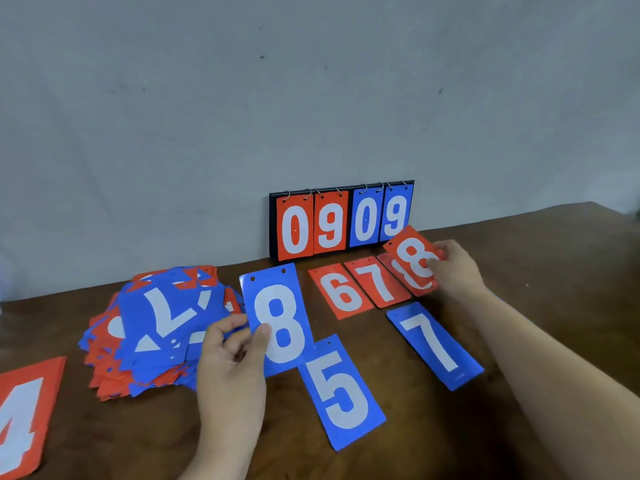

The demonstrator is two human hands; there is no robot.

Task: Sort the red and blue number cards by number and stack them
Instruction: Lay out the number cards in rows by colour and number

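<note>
Dark brown wood, worn and faintly glossy, forms the table (138, 445), which meets a dull grey wall (311, 98) with small scuffs. Against that wall stands a black flip scoreboard (341, 220) with wire rings, showing red 0 9 and blue 0 9. A loose pile (162, 334) of red and blue cards spreads at the left, and its edge lies behind the left hand (230, 362). That hand pinches the blue 8 card (280, 320) at its left edge, thumb on the face; the card's lower corner overlaps the blue 5 card (341, 393). The right hand (457, 268) grips the red 8 card (414, 259) by its right side, tilted above another red card (420, 289) at the end of a row beside the red 7 card (377, 282) and red 6 card (341, 292). The blue 7 card (434, 344) lies flat nearer, and a red 4 card (20, 417) lies at the far left. The cards are thin, shiny rectangles with white numerals and two punched holes.
</note>
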